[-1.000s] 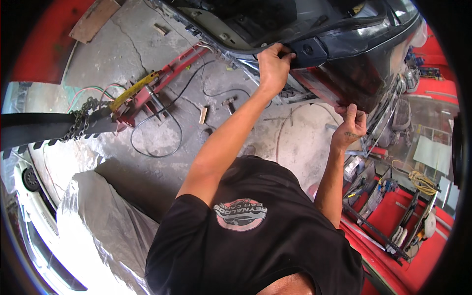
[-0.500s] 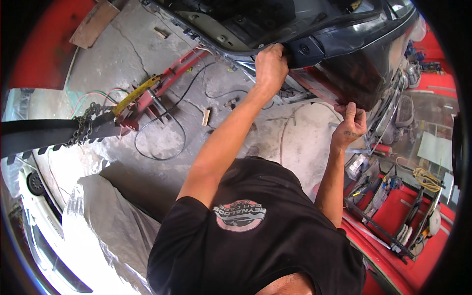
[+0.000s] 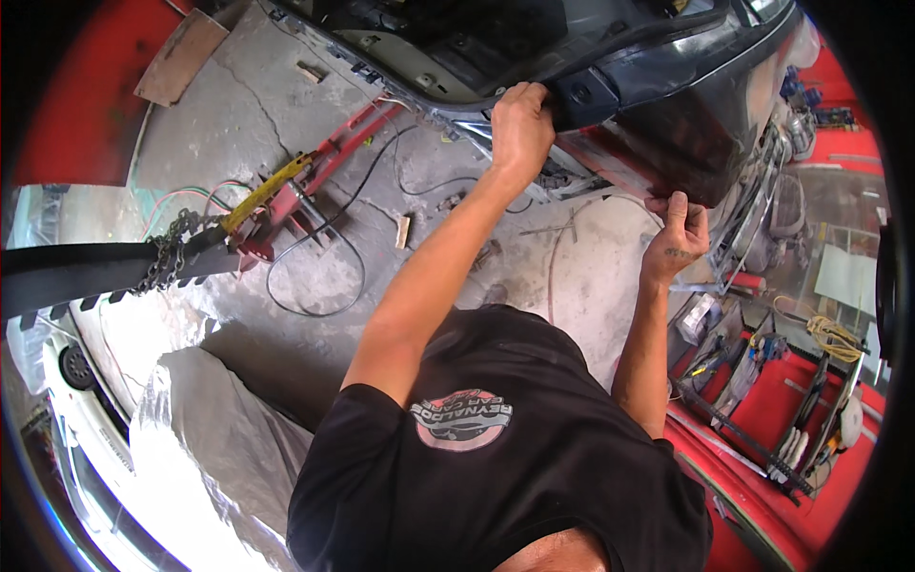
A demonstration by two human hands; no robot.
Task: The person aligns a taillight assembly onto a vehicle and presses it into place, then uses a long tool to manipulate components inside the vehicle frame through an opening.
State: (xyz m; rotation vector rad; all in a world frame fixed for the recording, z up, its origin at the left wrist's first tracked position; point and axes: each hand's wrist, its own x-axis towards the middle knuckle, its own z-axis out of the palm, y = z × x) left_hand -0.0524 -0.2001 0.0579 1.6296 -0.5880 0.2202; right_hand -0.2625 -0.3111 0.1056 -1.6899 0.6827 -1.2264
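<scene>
My left hand (image 3: 519, 129) is closed on the upper edge of a black trim piece (image 3: 610, 95) on a dark car body (image 3: 438, 43) at the top of the view; its fingertips are mostly hidden. Below the trim is a glossy dark panel (image 3: 686, 143) with a reddish tint. My right hand (image 3: 677, 234) pinches this panel's lower corner between thumb and fingers, lower and to the right of my left hand.
Floor: red-and-yellow frame puller (image 3: 265, 195), chain (image 3: 170, 253), black hose (image 3: 315, 310), wood board (image 3: 181, 57). Plastic-covered item (image 3: 214, 439) lower left, white car (image 3: 81, 410) behind it. Red tool cart (image 3: 772, 391) right.
Both hands have shifted slightly upward in the view along with the car body; the floor items on the left appear a little lower. My grips look the same.
</scene>
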